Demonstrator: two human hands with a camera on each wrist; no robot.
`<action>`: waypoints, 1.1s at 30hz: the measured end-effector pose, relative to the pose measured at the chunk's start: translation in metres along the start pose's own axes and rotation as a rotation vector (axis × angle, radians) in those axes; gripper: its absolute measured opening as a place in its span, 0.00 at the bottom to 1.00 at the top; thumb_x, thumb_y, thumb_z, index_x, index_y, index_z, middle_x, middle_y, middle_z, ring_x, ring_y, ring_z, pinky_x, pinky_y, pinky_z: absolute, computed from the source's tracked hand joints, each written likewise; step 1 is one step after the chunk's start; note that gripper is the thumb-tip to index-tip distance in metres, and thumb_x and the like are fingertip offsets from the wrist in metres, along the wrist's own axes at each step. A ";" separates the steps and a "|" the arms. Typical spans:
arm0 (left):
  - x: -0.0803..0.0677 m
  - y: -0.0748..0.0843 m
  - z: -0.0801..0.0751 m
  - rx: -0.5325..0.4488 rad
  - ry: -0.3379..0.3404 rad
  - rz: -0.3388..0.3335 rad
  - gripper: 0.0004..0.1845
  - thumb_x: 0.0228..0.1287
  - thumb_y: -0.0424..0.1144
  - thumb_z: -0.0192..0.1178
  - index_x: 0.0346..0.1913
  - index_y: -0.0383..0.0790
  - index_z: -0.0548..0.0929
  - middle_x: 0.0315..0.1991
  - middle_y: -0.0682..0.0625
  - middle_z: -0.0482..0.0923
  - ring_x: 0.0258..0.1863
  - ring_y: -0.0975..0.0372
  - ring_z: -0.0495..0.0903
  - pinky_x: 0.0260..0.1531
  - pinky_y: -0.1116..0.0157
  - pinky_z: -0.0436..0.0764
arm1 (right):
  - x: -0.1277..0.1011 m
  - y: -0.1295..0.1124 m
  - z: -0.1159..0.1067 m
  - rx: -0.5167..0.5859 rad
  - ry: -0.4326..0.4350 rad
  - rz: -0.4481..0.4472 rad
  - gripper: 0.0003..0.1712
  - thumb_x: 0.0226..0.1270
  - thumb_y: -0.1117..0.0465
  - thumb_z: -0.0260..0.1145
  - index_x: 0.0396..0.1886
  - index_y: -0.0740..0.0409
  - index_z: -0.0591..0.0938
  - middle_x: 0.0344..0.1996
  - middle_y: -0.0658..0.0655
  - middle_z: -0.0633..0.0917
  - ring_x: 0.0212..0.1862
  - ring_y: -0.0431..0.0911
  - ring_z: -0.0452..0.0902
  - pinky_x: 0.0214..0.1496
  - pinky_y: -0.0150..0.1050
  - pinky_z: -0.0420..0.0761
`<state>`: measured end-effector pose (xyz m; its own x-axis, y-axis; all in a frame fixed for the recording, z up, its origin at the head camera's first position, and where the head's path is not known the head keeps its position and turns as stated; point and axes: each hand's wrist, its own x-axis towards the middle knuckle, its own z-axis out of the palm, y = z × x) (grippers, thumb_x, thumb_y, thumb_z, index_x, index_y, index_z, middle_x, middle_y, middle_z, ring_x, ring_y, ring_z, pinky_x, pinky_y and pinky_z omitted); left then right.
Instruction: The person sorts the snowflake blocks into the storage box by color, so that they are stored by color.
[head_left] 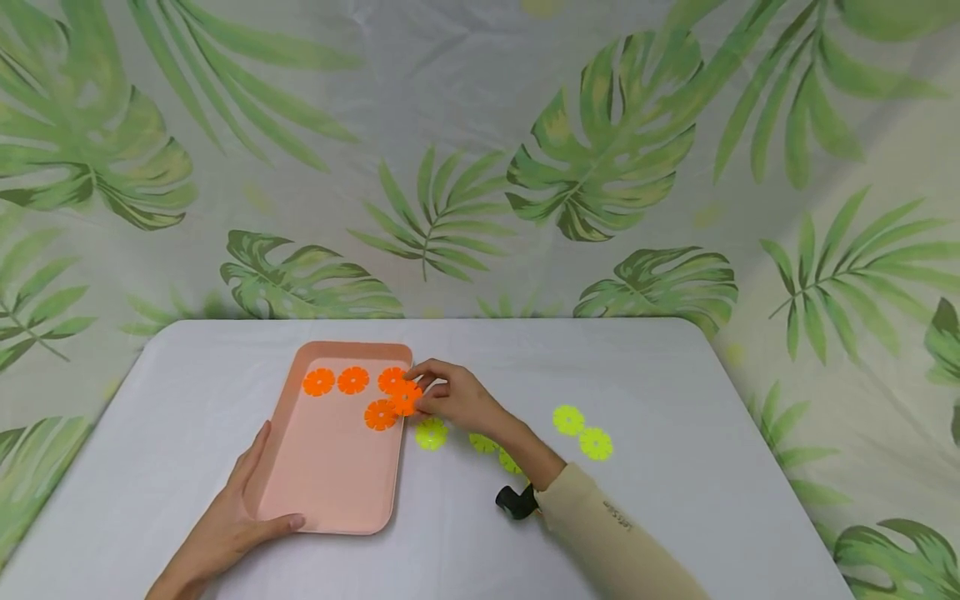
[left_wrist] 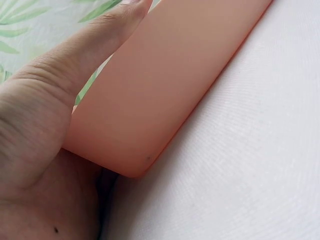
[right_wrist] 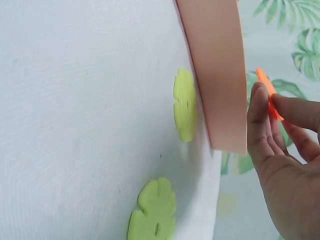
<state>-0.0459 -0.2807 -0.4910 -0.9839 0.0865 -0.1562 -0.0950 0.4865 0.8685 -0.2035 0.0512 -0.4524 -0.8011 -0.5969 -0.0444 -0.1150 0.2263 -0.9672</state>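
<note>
An orange flower-shaped disc point(head_left: 406, 398) is pinched between the thumb and fingers of my right hand point(head_left: 457, 398), over the right rim of a pink tray point(head_left: 322, 492). The right wrist view shows that disc point(right_wrist: 269, 92) edge-on, above the tray wall point(right_wrist: 220, 75). Several other orange discs point(head_left: 318, 382) lie inside the tray at its far end. My left hand point(head_left: 232, 521) holds the tray's near left corner, thumb at the near edge and fingers along the left side. In the left wrist view, the thumb point(left_wrist: 95, 45) lies along the tray's wall point(left_wrist: 165, 85).
Several yellow-green flower discs lie on the white table right of the tray, one point(head_left: 431, 434) close beside it and two point(head_left: 582, 432) farther right. My right forearm partly covers others. A black object point(head_left: 516, 502) is at my right sleeve. A leaf-patterned cloth point(head_left: 450, 167) hangs behind.
</note>
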 end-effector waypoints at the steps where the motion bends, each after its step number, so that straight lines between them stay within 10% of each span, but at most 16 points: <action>1: 0.000 0.000 0.000 -0.006 -0.002 -0.002 0.71 0.54 0.39 0.79 0.83 0.71 0.33 0.84 0.38 0.41 0.75 0.40 0.50 0.68 0.36 0.53 | 0.001 0.000 0.002 0.001 -0.002 0.000 0.22 0.71 0.74 0.64 0.62 0.59 0.81 0.48 0.63 0.81 0.42 0.68 0.84 0.48 0.53 0.88; 5: 0.000 0.000 -0.001 -0.020 -0.002 0.006 0.71 0.54 0.39 0.79 0.84 0.71 0.33 0.85 0.38 0.39 0.76 0.40 0.48 0.67 0.31 0.51 | 0.004 0.000 0.009 0.013 0.000 0.007 0.22 0.70 0.74 0.65 0.61 0.58 0.81 0.47 0.60 0.81 0.40 0.68 0.83 0.46 0.50 0.88; 9: -0.001 -0.002 0.000 0.007 0.016 0.046 0.70 0.55 0.39 0.79 0.84 0.69 0.34 0.85 0.39 0.42 0.77 0.52 0.49 0.74 0.63 0.51 | 0.006 -0.002 0.015 0.022 0.004 0.009 0.22 0.69 0.75 0.66 0.61 0.59 0.82 0.45 0.59 0.81 0.39 0.68 0.83 0.44 0.48 0.88; 14: -0.001 -0.004 0.001 0.019 0.029 0.072 0.70 0.54 0.37 0.79 0.84 0.68 0.35 0.84 0.38 0.43 0.76 0.58 0.51 0.54 0.87 0.49 | 0.011 -0.004 0.022 0.069 -0.009 0.007 0.23 0.68 0.77 0.66 0.60 0.60 0.82 0.47 0.58 0.80 0.37 0.61 0.82 0.49 0.50 0.89; 19: 0.000 -0.003 0.001 -0.015 0.012 0.039 0.70 0.55 0.37 0.79 0.84 0.70 0.34 0.85 0.38 0.41 0.77 0.45 0.48 0.72 0.66 0.50 | 0.015 -0.008 0.028 0.045 -0.018 -0.011 0.22 0.68 0.76 0.67 0.60 0.59 0.82 0.49 0.59 0.81 0.35 0.47 0.81 0.47 0.41 0.88; 26: -0.001 -0.002 0.000 -0.003 0.013 0.020 0.70 0.55 0.39 0.79 0.84 0.71 0.35 0.85 0.40 0.41 0.78 0.54 0.48 0.72 0.67 0.50 | 0.019 -0.012 0.033 0.009 -0.021 -0.021 0.21 0.68 0.74 0.68 0.59 0.58 0.83 0.47 0.58 0.80 0.36 0.47 0.82 0.41 0.33 0.85; 33: 0.000 -0.002 0.001 -0.041 0.009 0.026 0.71 0.53 0.36 0.79 0.84 0.70 0.35 0.85 0.37 0.39 0.76 0.39 0.48 0.71 0.36 0.48 | 0.026 -0.014 0.041 -0.044 -0.038 -0.029 0.21 0.68 0.73 0.69 0.60 0.58 0.83 0.46 0.56 0.80 0.36 0.43 0.82 0.42 0.30 0.83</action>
<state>-0.0458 -0.2812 -0.4928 -0.9874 0.0907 -0.1294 -0.0756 0.4478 0.8909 -0.1992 0.0010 -0.4505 -0.7742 -0.6323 -0.0265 -0.1646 0.2416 -0.9563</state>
